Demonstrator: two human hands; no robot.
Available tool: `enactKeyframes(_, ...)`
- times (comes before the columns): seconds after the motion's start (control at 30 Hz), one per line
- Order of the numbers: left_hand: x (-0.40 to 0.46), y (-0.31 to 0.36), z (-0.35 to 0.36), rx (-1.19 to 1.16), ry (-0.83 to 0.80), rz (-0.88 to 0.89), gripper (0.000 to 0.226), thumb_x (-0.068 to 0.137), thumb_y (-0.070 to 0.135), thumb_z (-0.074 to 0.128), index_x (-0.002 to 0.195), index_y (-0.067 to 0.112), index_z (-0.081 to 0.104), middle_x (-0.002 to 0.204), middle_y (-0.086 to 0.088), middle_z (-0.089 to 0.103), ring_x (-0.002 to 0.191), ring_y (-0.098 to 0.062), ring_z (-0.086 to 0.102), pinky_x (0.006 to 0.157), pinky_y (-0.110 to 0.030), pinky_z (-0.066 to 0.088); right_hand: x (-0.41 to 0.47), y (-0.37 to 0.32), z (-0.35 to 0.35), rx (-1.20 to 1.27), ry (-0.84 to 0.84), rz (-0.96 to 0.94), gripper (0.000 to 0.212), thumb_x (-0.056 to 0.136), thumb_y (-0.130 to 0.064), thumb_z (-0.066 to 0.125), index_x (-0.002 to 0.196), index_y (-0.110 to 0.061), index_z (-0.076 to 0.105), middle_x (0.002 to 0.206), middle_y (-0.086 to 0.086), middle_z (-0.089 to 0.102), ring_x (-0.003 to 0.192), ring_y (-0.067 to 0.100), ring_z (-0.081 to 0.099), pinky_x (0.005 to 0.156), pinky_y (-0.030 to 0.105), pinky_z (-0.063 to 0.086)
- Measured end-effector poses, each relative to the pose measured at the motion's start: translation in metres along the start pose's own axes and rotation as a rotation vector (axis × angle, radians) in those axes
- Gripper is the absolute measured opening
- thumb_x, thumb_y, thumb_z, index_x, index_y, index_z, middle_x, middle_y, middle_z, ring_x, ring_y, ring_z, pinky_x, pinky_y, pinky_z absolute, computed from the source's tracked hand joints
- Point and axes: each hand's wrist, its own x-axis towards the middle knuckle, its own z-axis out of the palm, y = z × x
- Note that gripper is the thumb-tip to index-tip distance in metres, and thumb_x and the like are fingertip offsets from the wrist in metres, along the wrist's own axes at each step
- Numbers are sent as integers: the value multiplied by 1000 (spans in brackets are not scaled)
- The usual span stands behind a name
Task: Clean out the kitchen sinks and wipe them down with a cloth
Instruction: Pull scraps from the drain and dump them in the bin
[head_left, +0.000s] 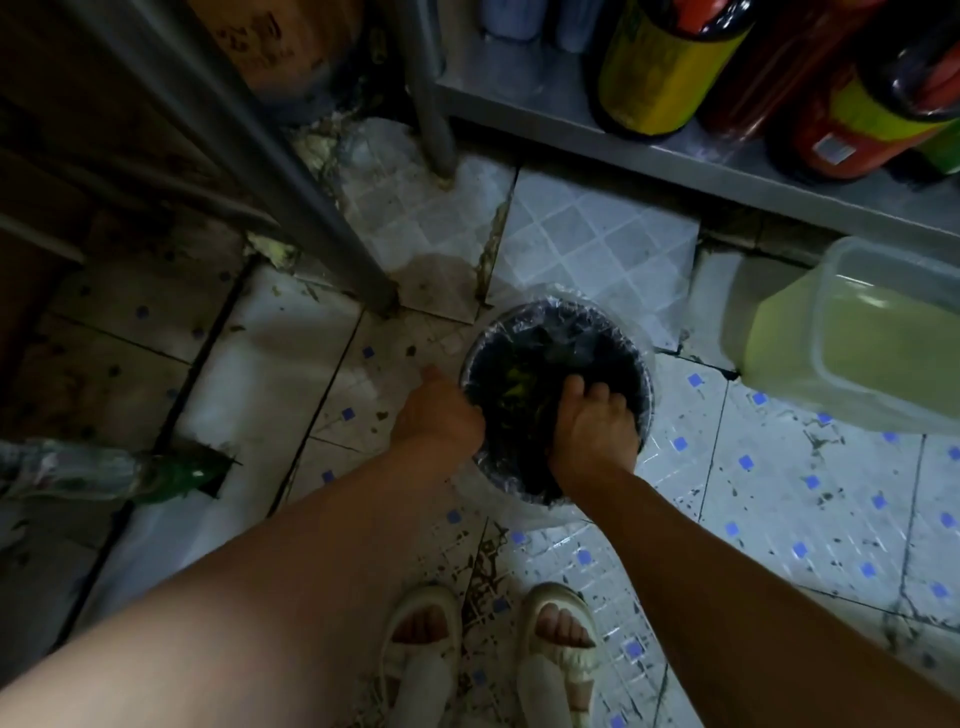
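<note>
Tiled kitchen floor (779, 493), white with small blue squares, stained and littered with dark scraps. Viewed from above, looking down.

Steel shelf (675, 150) at 1 o'clock, loaded with big bottles (665, 67) wearing yellow and red labels. Steel table leg (291, 171) running from 11 o'clock down to centre. Cardboard box (270, 41) behind it at 12 o'clock, blurred.

Clear plastic container (872, 343) of yellowish liquid at 3 o'clock, tilted in frame, resting on floor beside shelf edge.

Round dark bin (641, 395) at centre, lined with clear plastic bag (566, 296) folded over rim. Green and dark vegetable waste (514, 384) inside, toward 9 o'clock of bin. No sink or cloth in view; task's work confined to this bin of scraps.

Crushed clear bottle with green end (119, 473) lying on floor at 9 o'clock, well apart from bin.

Two feet in pale open-toed sandals (493, 654) at 6 o'clock, just below bin.

Left hand (441, 415) at bin's 9 o'clock rim, thumb pointing outward over floor, fingers hooked over rim edge and liner, grasping it; fingertips hidden inside.

Right hand (592, 426) reaching down into bin at its 4 o'clock side, back of hand up, fingers curled downward. Grip state not determinable: fingertips lost in dark interior, contents under them unseen.
</note>
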Motion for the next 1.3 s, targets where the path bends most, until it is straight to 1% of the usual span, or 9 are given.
enactKeyframes(0.17, -27, 8, -30, 7, -1, 13, 69, 93, 23, 55, 146, 2, 17, 137, -18, 46, 121, -32, 49, 88, -32, 42, -18, 5, -32, 354, 23, 74, 71, 76, -23, 77, 129, -7, 32, 131, 15, 43, 119, 32, 48, 99, 39, 41)
enactKeyframes(0.27, -56, 19, -52, -94, 0, 20, 53, 92, 20, 56, 139, 7, 35, 136, -14, 48, 120, -32, 49, 89, -30, 42, -37, 13, -64, 546, 1, 63, 71, 71, -13, 77, 128, -9, 35, 131, 12, 42, 115, 32, 51, 93, 40, 47)
enactKeyframes(0.43, -120, 39, -90, -227, 34, 62, 19, 89, 13, 54, 107, 13, 59, 110, -8, 58, 106, -26, 56, 80, -26, 43, -77, 30, -125, 615, -14, 26, 76, 61, -6, 79, 126, -9, 41, 126, 8, 37, 102, 24, 52, 79, 26, 45)
enactKeyframes(0.53, -166, 56, -121, -241, 23, 60, 23, 90, 15, 54, 112, 14, 59, 117, -11, 60, 106, -31, 58, 86, -33, 49, -104, 36, -169, 708, 33, 3, 71, 57, -2, 79, 118, -12, 46, 115, 1, 38, 99, 17, 48, 75, 15, 36)
enactKeyframes(0.73, -245, 80, -175, -303, 23, 74, 27, 90, 20, 60, 116, 12, 63, 121, -10, 61, 111, -29, 56, 93, -32, 47, -153, 37, -258, 854, 93, -54, 66, 57, -10, 83, 106, -26, 42, 109, 3, 56, 98, 19, 57, 80, 30, 47)
enactKeyframes(0.9, -311, 97, -218, -437, 30, 118, 14, 85, 22, 65, 98, 19, 64, 109, -8, 67, 102, -25, 63, 94, -37, 50, -193, 33, -332, 814, 113, -138, 70, 57, -15, 86, 112, -27, 44, 109, -3, 59, 103, 14, 55, 82, 27, 42)
enactKeyframes(1.1, -382, 112, -269, -560, 50, 184, 8, 82, 22, 65, 90, 22, 64, 99, -3, 67, 92, -21, 66, 83, -36, 53, -239, 25, -404, 809, 170, -259, 67, 58, -14, 84, 109, -31, 43, 106, -9, 59, 100, 11, 54, 73, 17, 38)
enactKeyframes(1.2, -412, 117, -294, -584, 61, 221, 4, 83, 19, 65, 86, 22, 64, 84, -1, 65, 69, -14, 62, 49, -19, 42, -256, 17, -434, 825, 191, -328, 68, 59, -17, 85, 109, -33, 42, 106, -14, 58, 100, 6, 54, 75, 13, 38)
enactKeyframes(1.3, -441, 120, -319, -621, 86, 242, 9, 84, 18, 66, 92, 17, 68, 83, -4, 68, 63, -11, 62, 51, -18, 44, -270, 6, -463, 826, 213, -391, 69, 60, -19, 86, 109, -37, 41, 104, -23, 56, 98, -4, 53, 75, 6, 38)
